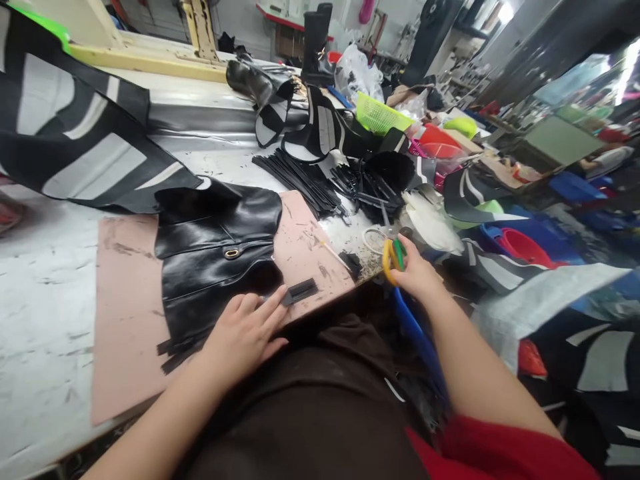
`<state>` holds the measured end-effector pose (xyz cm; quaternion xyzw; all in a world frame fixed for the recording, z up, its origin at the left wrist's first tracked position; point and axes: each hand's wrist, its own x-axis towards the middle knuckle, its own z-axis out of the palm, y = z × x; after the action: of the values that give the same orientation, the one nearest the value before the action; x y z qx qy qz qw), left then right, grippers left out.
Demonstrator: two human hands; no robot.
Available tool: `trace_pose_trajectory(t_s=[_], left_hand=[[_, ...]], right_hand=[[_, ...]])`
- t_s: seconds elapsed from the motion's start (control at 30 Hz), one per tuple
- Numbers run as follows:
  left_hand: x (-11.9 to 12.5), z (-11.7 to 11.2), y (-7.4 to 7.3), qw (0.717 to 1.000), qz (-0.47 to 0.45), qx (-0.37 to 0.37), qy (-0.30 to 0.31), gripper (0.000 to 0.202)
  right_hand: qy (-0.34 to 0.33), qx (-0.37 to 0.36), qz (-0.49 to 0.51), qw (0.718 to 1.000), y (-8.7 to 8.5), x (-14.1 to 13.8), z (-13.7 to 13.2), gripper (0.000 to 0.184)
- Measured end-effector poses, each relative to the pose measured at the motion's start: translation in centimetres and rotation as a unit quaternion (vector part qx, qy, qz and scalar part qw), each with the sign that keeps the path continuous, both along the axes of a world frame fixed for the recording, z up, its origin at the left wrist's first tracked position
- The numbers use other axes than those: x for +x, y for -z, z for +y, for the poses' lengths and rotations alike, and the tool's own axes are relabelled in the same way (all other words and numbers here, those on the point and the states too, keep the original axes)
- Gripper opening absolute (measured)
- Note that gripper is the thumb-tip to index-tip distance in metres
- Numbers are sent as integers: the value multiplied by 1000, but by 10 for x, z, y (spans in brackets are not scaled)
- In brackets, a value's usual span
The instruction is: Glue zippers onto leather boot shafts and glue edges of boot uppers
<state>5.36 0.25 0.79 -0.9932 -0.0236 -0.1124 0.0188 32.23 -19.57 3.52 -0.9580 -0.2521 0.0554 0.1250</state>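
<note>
A black leather piece, like a boot shaft (215,233) with a gold-rimmed oval fitting (231,253), lies on a pink board (125,293). My left hand (247,327) rests at its near edge, fingers stretched out over a black strip like zipper tape (303,291) that sticks out past the leather. More strip ends (175,357) show at the piece's left corner. To the right, at the table edge, my right hand (413,270) is closed on scissors (388,261) with yellow and green on the handles. Their blades point away from me, beside a white ring (374,240).
Black strips (305,183) lie bundled behind the board. Black pieces with white patches (95,140) are heaped at left. A pale stick (335,257) lies on the board's right side. Farther back are a lime basket (383,115) and a black boot (316,43).
</note>
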Motion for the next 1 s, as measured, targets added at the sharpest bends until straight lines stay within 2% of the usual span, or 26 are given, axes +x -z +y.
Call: trace_pose_trajectory(t_s=[0.1,0.17,0.23,0.3,0.4,0.5,0.6,0.73,0.83,1.0], left_hand=[[-2,-1,-1,1000,11,1,0,39],[-2,-1,0,1000,12,-1,1,41],[-2,-1,0,1000,11,-3,3,43],[-1,-1,1,1000,9,-4,6,44],[-1,-1,2,1000,1,-2,10,46],[-2,0,4,1000,-2,1,11,49],[-4,0,6,1000,-4,-3,8,50],[-4,0,8,1000,-9,-10,7,49],[-4,0,8,1000,-14,-12,9,48],[-4,0,8,1000,-20,2,11,45]], right_hand=[[-68,96,143,983,2,-47,-21,67],[-127,129,274,945,7,-82,-34,56],[-147,132,379,904,14,-110,-40,44],[-144,114,424,887,20,-130,-37,39],[-142,98,425,889,27,-146,-15,38],[-123,110,427,889,32,-157,13,36],[-108,120,427,889,36,-165,28,37],[-103,128,415,895,41,-168,29,39],[-122,139,387,903,43,-169,27,35],[-128,221,363,896,38,-171,26,33]])
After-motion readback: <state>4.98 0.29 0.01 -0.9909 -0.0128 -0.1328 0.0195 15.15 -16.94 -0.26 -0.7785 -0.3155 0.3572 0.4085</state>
